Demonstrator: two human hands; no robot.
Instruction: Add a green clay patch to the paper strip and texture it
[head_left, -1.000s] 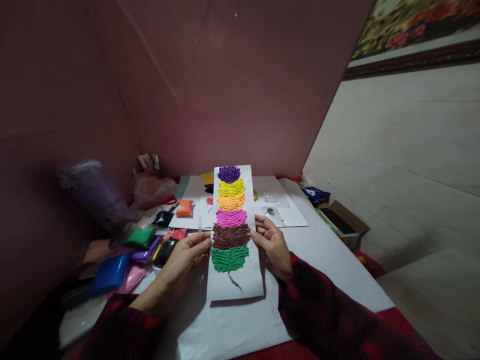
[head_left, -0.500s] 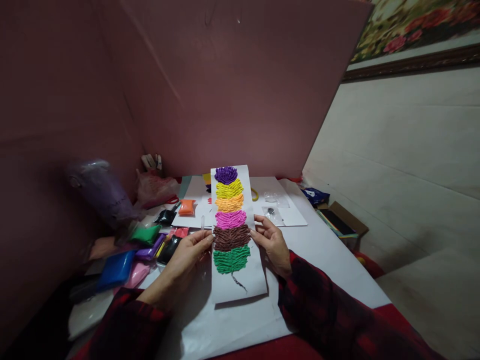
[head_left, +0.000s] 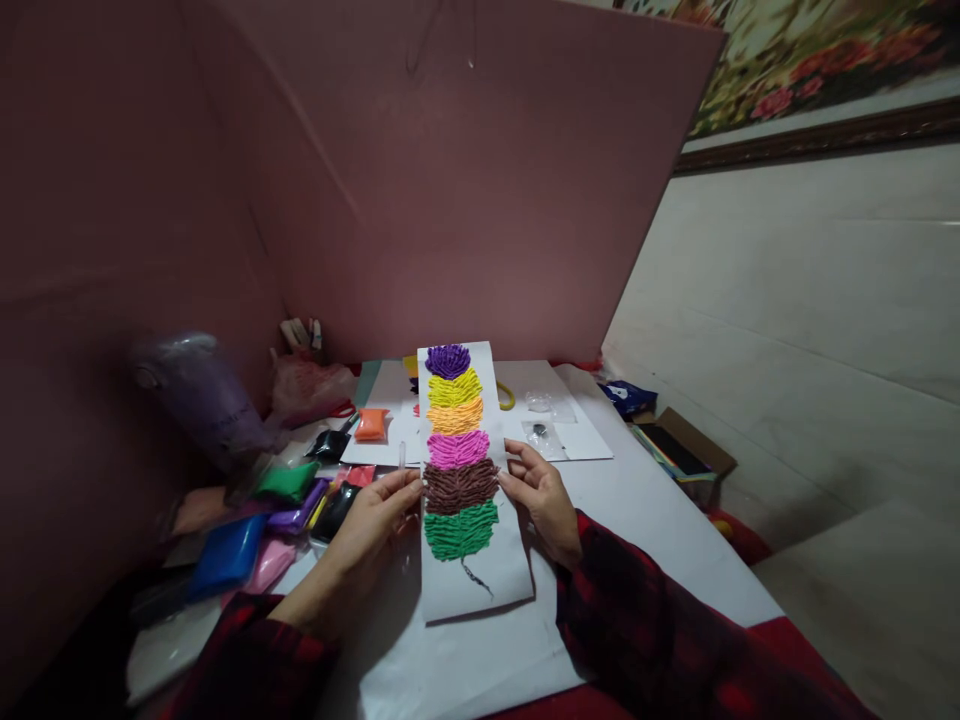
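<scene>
I see a big mauve board (head_left: 480, 200) filling the upper half of the frame, standing behind a white-covered counter (head_left: 645, 520) that spreads across the lower centre. Right of centre, at the counter's far edge, an open cardboard box (head_left: 686, 450) sits with a blue packet (head_left: 628, 396) just beyond it. At lower left a heap of clay packets (head_left: 255, 520) lies in blue, pink, green and purple, with an orange packet (head_left: 370, 424) further back on a white sheet (head_left: 555, 440).

In the middle of the frame stands the long white card (head_left: 472, 580), held up off the counter, bearing a stacked column of ridged clay bands (head_left: 456, 450): purple on top, then yellow, orange, pink, brown and green.

My left hand (head_left: 371, 520) has its grip clamped on the card's left edge beside the brown band. My right hand (head_left: 544, 495) pinches the right edge at the same height, fingers closed on it.
</scene>
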